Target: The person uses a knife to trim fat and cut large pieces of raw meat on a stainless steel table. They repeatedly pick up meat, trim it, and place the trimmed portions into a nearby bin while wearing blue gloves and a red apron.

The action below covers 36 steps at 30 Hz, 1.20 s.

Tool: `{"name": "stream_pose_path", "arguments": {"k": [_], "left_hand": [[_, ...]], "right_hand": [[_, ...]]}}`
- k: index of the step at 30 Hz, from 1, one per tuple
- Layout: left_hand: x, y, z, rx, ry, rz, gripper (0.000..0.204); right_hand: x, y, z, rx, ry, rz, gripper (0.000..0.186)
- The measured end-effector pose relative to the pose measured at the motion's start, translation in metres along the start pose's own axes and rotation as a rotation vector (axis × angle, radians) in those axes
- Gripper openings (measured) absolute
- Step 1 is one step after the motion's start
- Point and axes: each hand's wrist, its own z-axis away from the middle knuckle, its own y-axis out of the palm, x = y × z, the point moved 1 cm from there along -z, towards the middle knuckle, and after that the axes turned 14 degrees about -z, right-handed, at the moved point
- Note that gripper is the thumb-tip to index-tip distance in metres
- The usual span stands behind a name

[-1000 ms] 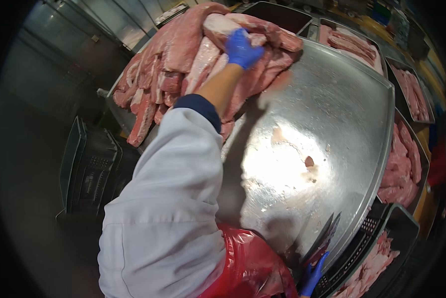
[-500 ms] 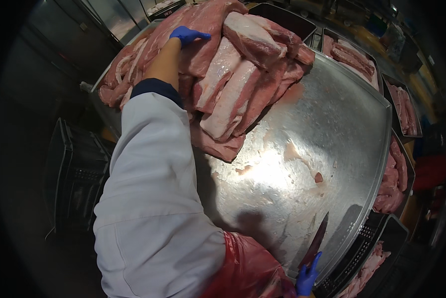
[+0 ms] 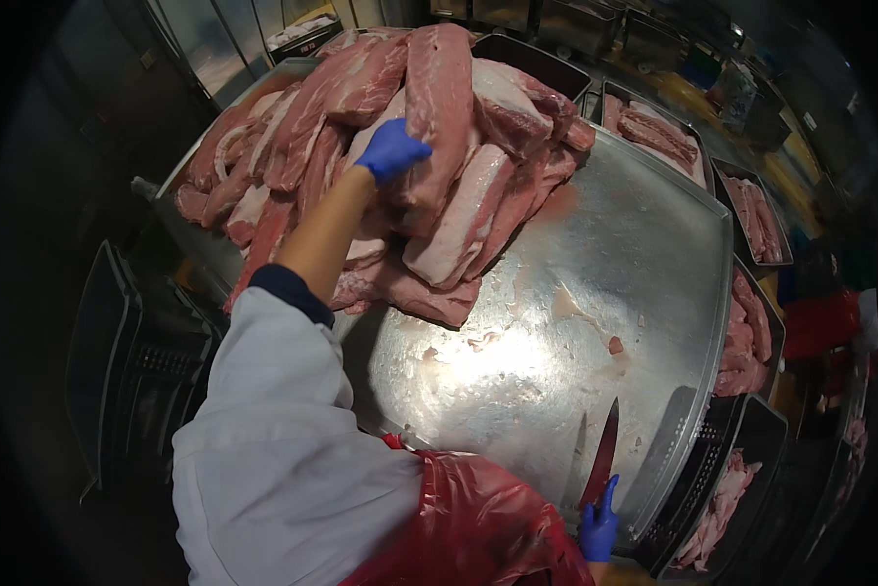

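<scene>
My left hand [image 3: 393,151], in a blue glove, is closed on the side of a long piece of pork loin [image 3: 441,93]. That piece stands up over the top of a heap of raw meat [image 3: 361,88] at the far side of a metal table [image 3: 644,244]. A pale, fat-covered slab [image 3: 463,215] lies just in front of it. Down at the near right, my right hand [image 3: 599,527], also gloved in blue, grips a knife [image 3: 605,454]. The blade points away from me over the table; the handle is mostly hidden by the fingers.
Small meat scraps [image 3: 616,345] lie on the table. Along its right side stand a dark crate [image 3: 688,479] with pale trimmings [image 3: 720,513], and several trays [image 3: 751,220] of meat. Black crates [image 3: 116,361] stand at the left. A red apron [image 3: 468,527] covers my front.
My left hand has come nearer and to the right, bringing the long loin over with it and baring meat at the left of the heap. The knife stays low at the right.
</scene>
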Motion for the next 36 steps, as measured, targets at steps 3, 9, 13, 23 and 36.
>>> {"name": "stream_pose_path", "arguments": {"k": [3, 9, 13, 23, 36], "left_hand": [[-0.055, 0.003, 0.082, 0.002, 0.084, -0.368, 0.048], [-0.086, 0.071, 0.241, 0.089, 0.329, -0.577, 0.023], [-0.071, 0.157, 0.308, 0.227, 0.498, -0.766, 0.010], [-0.144, 0.205, 0.389, 0.523, 0.432, -0.546, 0.050], [-0.186, 0.378, 0.276, 0.377, 0.479, -0.544, 0.104]], "right_hand": [[-0.012, -0.001, 0.018, 0.006, -0.065, 0.030, 0.079], [-0.023, -0.013, 0.041, -0.003, -0.096, 0.041, 0.076], [-0.037, -0.031, 0.037, 0.104, -0.084, 0.069, 0.080], [-0.104, -0.077, 0.041, 0.004, -0.003, -0.133, 0.064], [-0.070, -0.015, -0.277, -0.028, -0.006, -0.394, 0.089]]}}
